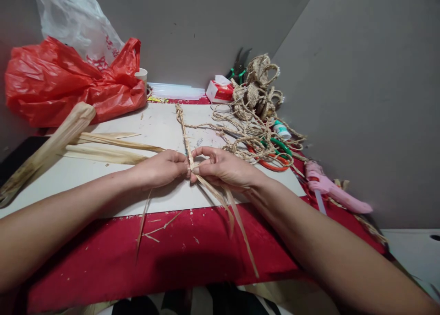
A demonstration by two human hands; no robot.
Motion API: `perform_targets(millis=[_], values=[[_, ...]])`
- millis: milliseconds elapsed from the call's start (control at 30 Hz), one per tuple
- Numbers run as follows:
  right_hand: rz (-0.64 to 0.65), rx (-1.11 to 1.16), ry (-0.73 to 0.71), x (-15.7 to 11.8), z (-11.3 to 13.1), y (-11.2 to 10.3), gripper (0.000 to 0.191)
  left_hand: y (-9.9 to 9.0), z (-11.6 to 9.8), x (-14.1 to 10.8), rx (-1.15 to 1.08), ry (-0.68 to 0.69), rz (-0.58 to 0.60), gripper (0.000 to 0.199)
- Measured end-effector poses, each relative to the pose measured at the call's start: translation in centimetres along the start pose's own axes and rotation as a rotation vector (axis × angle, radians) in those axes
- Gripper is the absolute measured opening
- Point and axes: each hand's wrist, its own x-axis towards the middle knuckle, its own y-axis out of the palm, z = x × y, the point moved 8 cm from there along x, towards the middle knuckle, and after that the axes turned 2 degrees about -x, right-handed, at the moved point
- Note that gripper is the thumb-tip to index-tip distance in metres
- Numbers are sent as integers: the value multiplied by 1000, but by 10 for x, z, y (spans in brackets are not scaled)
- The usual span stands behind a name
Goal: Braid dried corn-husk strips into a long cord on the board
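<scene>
A braid of dry, straw-coloured husk strips (pixel 187 143) runs from the middle of the white board down to my two hands. My left hand (pixel 163 168) pinches the braid's near end from the left, its thumb and finger pressed together. From the right, my right hand (pixel 223 167) grips the same end between thumb and fingers. Loose strips (pixel 216 196) trail from beneath the right hand over the board's front edge. Another thin strip (pixel 143 223) hangs below the left hand. The exact grip points are partly hidden by the fingers.
Left lie flat dry husks (pixel 106 154) and a large folded husk (pixel 48 150). Behind them sits a red plastic bag (pixel 75 86). To the right are coiled braided cord (pixel 254 122), orange-handled scissors (pixel 273 164), a pink glue gun (pixel 335 189) and a tissue pack (pixel 220 90).
</scene>
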Motion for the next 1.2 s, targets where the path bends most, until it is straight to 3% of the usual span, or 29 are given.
perform_targets(millis=[367, 567, 800, 933, 1067, 1200], values=[[-38, -205, -92, -5, 7, 3, 31, 3, 14, 4, -58, -82, 42, 25], [-67, -329, -85, -6, 9, 0, 32, 0, 14, 4, -25, -77, -34, 21], [6, -633, -145, -9, 18, -8, 18, -2, 9, 0, 29, -40, -97, 22], [-33, -861, -171, -13, 26, -9, 22, -4, 6, 0, 120, 42, -126, 22], [-29, -734, -145, -13, 23, -4, 24, -4, 5, 1, 183, 111, -145, 23], [-31, -473, 7, -14, 4, 15, 26, -2, 5, 1, 109, 153, -136, 21]])
